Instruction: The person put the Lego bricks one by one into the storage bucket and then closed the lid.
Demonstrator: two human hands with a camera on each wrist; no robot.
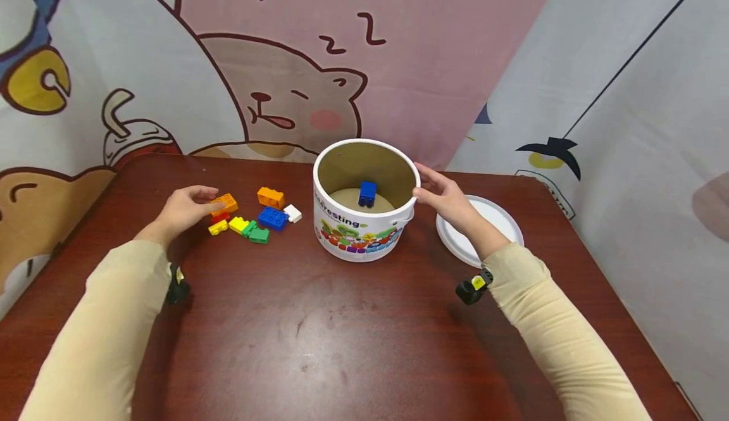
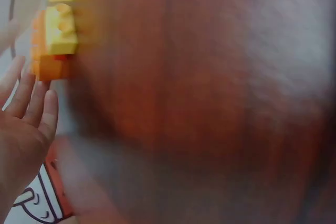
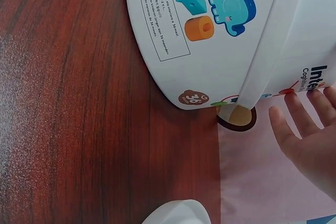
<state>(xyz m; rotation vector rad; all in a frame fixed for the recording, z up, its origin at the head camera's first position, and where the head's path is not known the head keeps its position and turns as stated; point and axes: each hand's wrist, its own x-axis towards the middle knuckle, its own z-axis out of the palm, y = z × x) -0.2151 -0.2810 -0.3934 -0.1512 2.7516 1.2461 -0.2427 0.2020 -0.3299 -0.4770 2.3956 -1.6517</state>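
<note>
My left hand (image 1: 185, 209) is at the left of the table, fingertips right at an orange brick (image 1: 226, 203) in a small group of toy bricks. In the left wrist view its fingers (image 2: 21, 95) stretch loosely toward the orange brick, which has a yellow brick on its near side. My right hand (image 1: 447, 199) rests against the right side of a white bucket (image 1: 364, 253), thumb tip overlapping the rim. The right wrist view shows its fingers (image 3: 300, 116) spread at the printed outer wall. A blue brick (image 1: 367, 193) lies inside the bucket.
Beside the left hand lie yellow bricks (image 1: 238, 225), a red brick (image 1: 220, 217), green bricks (image 1: 259, 236), a blue brick (image 1: 273, 218), a white brick (image 1: 293, 213) and another orange brick (image 1: 270, 197). A round white lid (image 1: 501, 225) lies under the right forearm. A printed cloth backdrop (image 1: 433, 60) borders the brown table (image 1: 319, 339).
</note>
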